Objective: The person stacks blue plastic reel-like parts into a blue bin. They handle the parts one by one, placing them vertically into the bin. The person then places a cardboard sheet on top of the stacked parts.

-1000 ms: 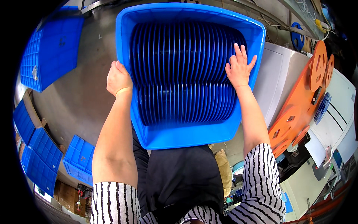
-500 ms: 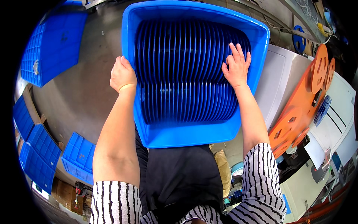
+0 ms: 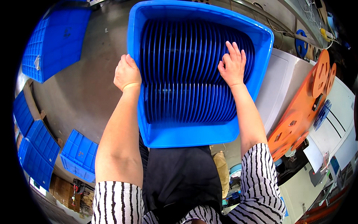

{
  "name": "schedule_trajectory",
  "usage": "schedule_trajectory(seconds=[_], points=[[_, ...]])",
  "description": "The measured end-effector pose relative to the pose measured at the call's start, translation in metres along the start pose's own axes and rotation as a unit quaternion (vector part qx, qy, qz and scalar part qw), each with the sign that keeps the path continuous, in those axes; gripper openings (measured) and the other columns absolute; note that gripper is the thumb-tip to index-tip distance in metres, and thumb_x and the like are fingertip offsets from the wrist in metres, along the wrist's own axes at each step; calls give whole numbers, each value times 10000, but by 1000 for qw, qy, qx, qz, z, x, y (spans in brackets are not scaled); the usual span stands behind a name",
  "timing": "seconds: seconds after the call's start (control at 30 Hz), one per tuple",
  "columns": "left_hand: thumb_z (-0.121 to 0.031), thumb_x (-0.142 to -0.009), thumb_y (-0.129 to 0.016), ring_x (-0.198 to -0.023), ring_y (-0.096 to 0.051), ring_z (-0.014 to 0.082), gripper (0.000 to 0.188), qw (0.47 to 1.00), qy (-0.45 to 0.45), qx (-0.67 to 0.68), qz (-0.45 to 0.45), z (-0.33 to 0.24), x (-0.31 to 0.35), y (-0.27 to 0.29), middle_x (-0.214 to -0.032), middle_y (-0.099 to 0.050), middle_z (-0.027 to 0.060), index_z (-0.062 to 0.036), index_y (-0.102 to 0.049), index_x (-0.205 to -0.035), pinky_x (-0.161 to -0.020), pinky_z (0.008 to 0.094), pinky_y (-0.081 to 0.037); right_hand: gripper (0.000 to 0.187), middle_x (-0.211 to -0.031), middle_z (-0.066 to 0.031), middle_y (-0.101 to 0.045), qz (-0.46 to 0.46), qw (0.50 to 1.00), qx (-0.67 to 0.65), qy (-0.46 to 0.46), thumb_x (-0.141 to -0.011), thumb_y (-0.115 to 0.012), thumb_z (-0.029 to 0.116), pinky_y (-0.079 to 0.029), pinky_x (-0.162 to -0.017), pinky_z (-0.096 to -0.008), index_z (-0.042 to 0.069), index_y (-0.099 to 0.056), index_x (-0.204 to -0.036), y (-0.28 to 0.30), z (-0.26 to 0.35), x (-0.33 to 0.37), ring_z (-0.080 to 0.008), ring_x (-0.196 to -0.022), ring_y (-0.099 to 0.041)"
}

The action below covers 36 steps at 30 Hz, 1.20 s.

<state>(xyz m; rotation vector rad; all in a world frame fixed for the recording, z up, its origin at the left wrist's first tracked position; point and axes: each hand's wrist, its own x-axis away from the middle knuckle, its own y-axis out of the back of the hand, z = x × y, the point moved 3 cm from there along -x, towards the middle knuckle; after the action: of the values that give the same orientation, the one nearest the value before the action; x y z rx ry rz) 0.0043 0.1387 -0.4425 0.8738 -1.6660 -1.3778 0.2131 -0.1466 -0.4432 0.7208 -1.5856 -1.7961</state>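
A deep blue plastic bin (image 3: 175, 140) is in front of my body, tilted so that its inside faces me. Inside it, dark blue round discs (image 3: 179, 52) stand on edge, packed side by side in a far row and a nearer row (image 3: 190, 102). My left hand (image 3: 127, 73) is closed around the bin's left rim. Over the right part of the far row lies my right hand (image 3: 233, 65), its longer fingers stretched and apart on the disc edges. The thumb and forefinger are bent close together there, and no disc is lifted out.
Another blue crate (image 3: 61, 41) stands at the far left, with a smaller blue crate (image 3: 79, 155) nearer. On the right are a pale cabinet (image 3: 274, 78) and an orange machine panel with round plates (image 3: 298, 115). A metal frame (image 3: 261, 15) runs across the far right.
The bin and my left hand sit slightly farther right in view. My right hand has shifted a little left across the discs. My left hand keeps its grip on the rim.
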Motion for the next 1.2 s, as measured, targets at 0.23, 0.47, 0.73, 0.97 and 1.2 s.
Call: schedule_trajectory(seconds=[0.23,0.47,0.73,0.97,1.2], points=[[-383,-1025,-350,-860,-653,272,351,1000,-6,-1,-5,1,-1,0,-889,-683,36,-139,-584,-927,-674,448,-531,158,-1471,-18,-460,35,999,-19,32,-781,-659,36,-195,-1172,-510,170,-614,-853,-5,10,-2,-243,-1439,-309],[-370,-1021,-367,-836,-651,274,332,999,-21,1,-25,3,0,-3,-871,-675,44,-140,-586,-923,-669,441,-531,127,-1474,-47,-452,34,998,-52,7,-763,-652,75,-189,-1170,-521,135,-541,-763,4,26,-10,-259,-1430,-325],[-360,-1016,-382,-831,-651,273,321,999,-27,4,-26,3,-1,-2,-868,-674,43,-137,-591,-917,-673,440,-531,196,-1449,-22,-475,36,994,-73,72,-765,-667,47,-174,-1174,-528,171,-608,-904,-10,34,-12,-258,-1435,-316],[-361,-1014,-383,-840,-649,269,321,1000,-19,6,-18,3,0,-3,-869,-675,41,-138,-595,-925,-685,437,-532,181,-1476,-33,-433,52,996,-73,5,-741,-718,184,-100,-1142,-640,148,-554,-808,-4,49,-18,-260,-1448,-280],[-370,-1015,-375,-845,-647,277,333,1000,-16,9,-6,2,-1,-2,-879,-677,45,-137,-597,-933,-692,448,-529,204,-1474,-27,-442,-1,990,-92,111,-753,-714,83,-200,-1153,-559,166,-580,-883,-14,59,-18,-252,-1419,-341]])
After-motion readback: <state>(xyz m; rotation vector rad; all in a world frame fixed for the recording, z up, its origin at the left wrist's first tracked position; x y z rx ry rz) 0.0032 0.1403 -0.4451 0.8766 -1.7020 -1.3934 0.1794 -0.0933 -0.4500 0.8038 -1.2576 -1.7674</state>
